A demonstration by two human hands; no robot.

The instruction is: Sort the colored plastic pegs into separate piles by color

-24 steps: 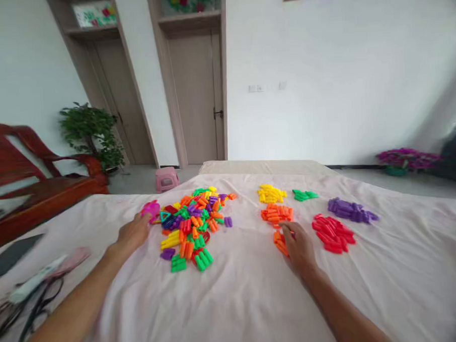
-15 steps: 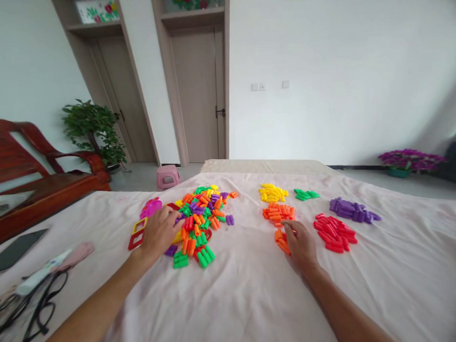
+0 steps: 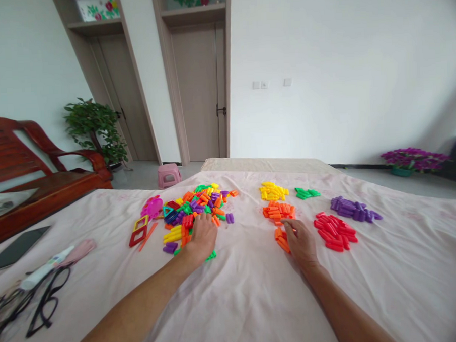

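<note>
"Where does the left hand (image 3: pixel 202 237) work?"

"It reaches down over the near right side of a mixed heap (image 3: pixel 197 205) of bright plastic pieces, at left on a pale cloth (image 3: pixel 241 301). The fingers bend downward, their tips hidden behind the back of the hand; how wide they spread, or whether they have hold of a piece, I cannot tell."

"And the right hand (image 3: pixel 302 242)?"

"Low at center right, just beside a small orange cluster (image 3: pixel 281 240), which lies on the near side of a larger orange pile (image 3: pixel 278 210). Thumb and forefinger curve close together; whether anything sits between them, I cannot tell."

"What surrounds it?"

"Piles grouped by color: yellow (image 3: pixel 273 192) beyond the orange, green (image 3: pixel 307 193) to the right of that, purple (image 3: pixel 352 209) farther right, and red (image 3: pixel 334 232) near the hand's right side."

"And at far left?"

"A pink piece (image 3: pixel 152 207) and a red frame (image 3: pixel 137 238) lie left of the heap; eyeglasses (image 3: pixel 48 306) lie nearer."
</note>
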